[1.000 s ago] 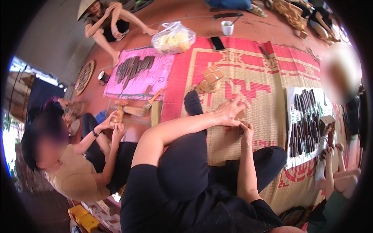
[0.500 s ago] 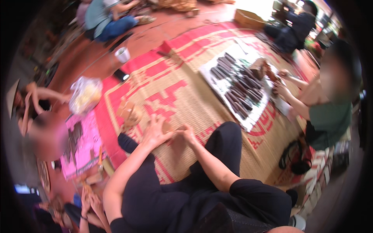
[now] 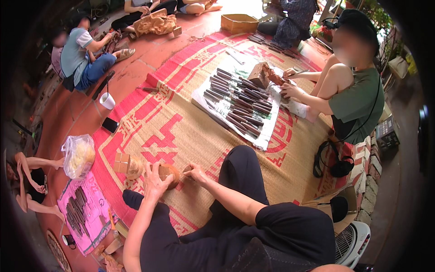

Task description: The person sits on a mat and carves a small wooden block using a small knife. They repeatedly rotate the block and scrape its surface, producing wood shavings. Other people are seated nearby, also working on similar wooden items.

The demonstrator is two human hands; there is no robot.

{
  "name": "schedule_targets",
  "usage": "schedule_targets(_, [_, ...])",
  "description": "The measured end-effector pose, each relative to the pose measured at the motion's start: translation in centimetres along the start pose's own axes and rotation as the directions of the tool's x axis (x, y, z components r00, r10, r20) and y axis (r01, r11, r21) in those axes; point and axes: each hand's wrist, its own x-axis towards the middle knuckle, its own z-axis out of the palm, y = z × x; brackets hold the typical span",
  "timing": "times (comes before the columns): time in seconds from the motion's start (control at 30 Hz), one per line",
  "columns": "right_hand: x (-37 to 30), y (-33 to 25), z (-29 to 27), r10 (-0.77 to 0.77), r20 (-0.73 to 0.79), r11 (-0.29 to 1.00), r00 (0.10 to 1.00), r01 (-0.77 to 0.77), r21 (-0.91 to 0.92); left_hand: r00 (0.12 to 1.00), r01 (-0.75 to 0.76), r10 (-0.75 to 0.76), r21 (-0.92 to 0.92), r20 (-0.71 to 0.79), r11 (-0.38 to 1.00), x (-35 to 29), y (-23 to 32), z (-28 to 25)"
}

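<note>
1. Your left hand (image 3: 156,182) grips a brown, rounded wooden piece with a flat top (image 3: 171,171), fingers and thumb spread around it, low over a red-and-tan woven mat (image 3: 199,147) in front of your folded legs.

2. Your right hand (image 3: 195,174) is just beside the piece, apart from it, its fingers curled closed; you cannot tell from this view whether they pinch something small.

3. Just left of your left hand, a light-brown wooden block with a squared end (image 3: 122,162) sits next to a rounded, pale-brown wooden form (image 3: 134,168) on the mat.

4. Farther forward on your left, a black, rectangular phone (image 3: 110,125) lies at the mat's red edge, near a white cup (image 3: 107,101) on the red tiles.

5. A clear plastic bag with pale yellow contents (image 3: 79,156) rests near a pink printed cloth (image 3: 97,192), which bears slim, dark tools (image 3: 78,211).

6. Ahead to your right, dark-handled tools (image 3: 244,102) lie in rows on a white sheet (image 3: 265,141); beyond them, a co-worker in a green shirt (image 3: 362,97) bends over a reddish-brown carved wooden piece (image 3: 274,78).
</note>
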Motion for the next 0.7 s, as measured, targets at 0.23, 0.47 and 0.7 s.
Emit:
schedule_targets(0.23, [-1.2,-1.4,0.7,0.007,-0.004,0.996,1.0,-0.007,-0.093,0.999,0.019,-0.017,0.077,-0.032,0.997,-0.4,-0.6,-0.3])
schedule_targets(0.47, [-1.4,-1.4,0.0,-0.034,-0.025,0.994,0.999,0.031,-0.106,1.0,-0.007,0.009,0.107,-0.024,0.994,-0.4,-0.2,-0.1])
schedule_targets(0.7, [0.1,-0.2,0.2,-0.017,0.039,0.999,0.999,0.018,-0.035,0.998,0.063,-0.064,0.088,0.005,0.994,-0.2,-1.4,0.2])
